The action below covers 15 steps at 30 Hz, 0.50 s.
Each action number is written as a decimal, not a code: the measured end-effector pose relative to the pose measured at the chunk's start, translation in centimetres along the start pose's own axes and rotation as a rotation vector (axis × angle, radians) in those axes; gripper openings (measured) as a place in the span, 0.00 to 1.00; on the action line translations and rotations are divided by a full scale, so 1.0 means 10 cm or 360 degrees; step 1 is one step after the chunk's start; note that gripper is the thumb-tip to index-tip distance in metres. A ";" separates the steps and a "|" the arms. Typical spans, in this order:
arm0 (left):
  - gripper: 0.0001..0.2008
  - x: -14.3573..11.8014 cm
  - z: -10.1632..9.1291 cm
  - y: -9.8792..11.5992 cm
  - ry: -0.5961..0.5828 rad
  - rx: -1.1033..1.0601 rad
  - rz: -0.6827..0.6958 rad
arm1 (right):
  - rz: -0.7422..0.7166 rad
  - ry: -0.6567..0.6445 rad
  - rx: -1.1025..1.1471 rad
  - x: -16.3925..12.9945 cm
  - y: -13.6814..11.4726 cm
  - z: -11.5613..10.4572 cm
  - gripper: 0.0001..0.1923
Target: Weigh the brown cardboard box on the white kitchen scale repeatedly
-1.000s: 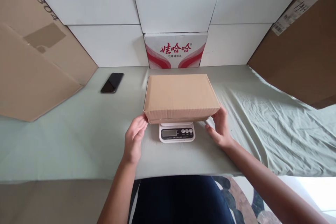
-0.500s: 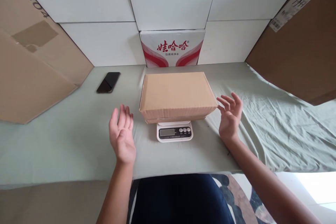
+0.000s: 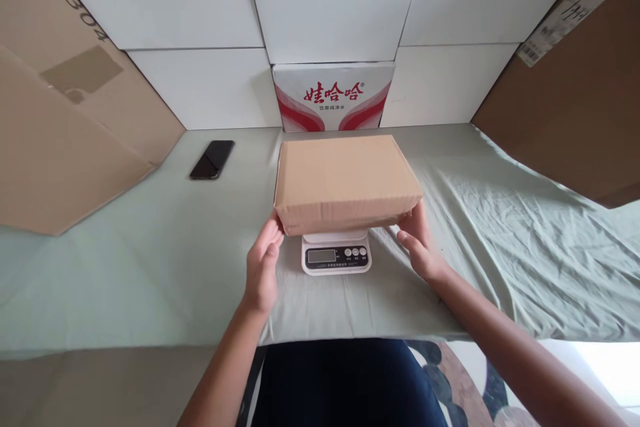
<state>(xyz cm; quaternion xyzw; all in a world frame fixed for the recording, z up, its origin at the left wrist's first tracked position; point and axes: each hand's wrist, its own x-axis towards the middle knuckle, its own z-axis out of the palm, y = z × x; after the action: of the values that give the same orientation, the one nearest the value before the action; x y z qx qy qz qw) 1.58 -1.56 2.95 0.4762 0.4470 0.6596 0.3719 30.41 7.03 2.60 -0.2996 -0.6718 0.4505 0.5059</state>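
Note:
A closed brown cardboard box (image 3: 347, 170) rests over a white kitchen scale (image 3: 337, 269), hiding most of its weighing plate. The scale's small display (image 3: 321, 255) looks blank, with several round buttons beside it. At the box's front left lower corner is my left hand (image 3: 264, 263), its fingers along the side and partly hidden behind the cardboard. My right hand (image 3: 419, 243) holds the front right lower corner, its fingertips tucked out of sight under or behind the box and its thumb showing in front.
A black smartphone (image 3: 213, 160) lies on the green cloth (image 3: 125, 267) to the left. Behind stands a white and red printed carton (image 3: 334, 97) against white panels (image 3: 325, 0). Large cardboard sheets flank the table at left (image 3: 85, 127) and right (image 3: 570, 93).
Both hands have moved inward from open poses beside the box and now hold its two front lower corners. The box appears slightly turned. The view has shifted a little.

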 end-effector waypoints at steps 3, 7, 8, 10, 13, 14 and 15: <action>0.31 0.37 0.18 0.17 0.0025 -0.0078 0.0176 | -0.0128 0.0108 -0.0029 0.34 -0.12 -0.05 0.43; 0.30 1.09 0.31 0.02 0.0083 -0.0077 0.0246 | -0.0248 0.0127 -0.0146 0.93 -0.02 -0.11 0.46; 0.30 1.24 0.31 -0.10 0.0129 -0.0089 0.0229 | -0.0262 0.0114 -0.0170 1.05 0.06 -0.10 0.48; 0.32 1.43 0.28 -0.35 0.0248 -0.0083 0.0150 | -0.0217 0.0081 -0.0198 1.22 0.26 -0.05 0.51; 0.33 1.49 0.20 -0.66 0.0311 -0.0055 -0.0002 | -0.0073 0.0039 -0.0184 1.30 0.55 0.02 0.52; 0.33 1.48 0.18 -0.72 0.0308 -0.0063 -0.0031 | -0.0023 0.0027 -0.0167 1.30 0.62 0.03 0.52; 0.33 1.47 0.17 -0.75 0.0303 -0.0078 -0.0048 | 0.0022 0.0021 -0.0150 1.29 0.67 0.02 0.51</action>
<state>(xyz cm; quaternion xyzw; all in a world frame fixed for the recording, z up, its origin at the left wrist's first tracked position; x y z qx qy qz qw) -0.29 14.74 0.43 0.3952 0.4711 0.7071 0.3492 25.84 20.78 1.77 -0.3305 -0.6869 0.4199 0.4926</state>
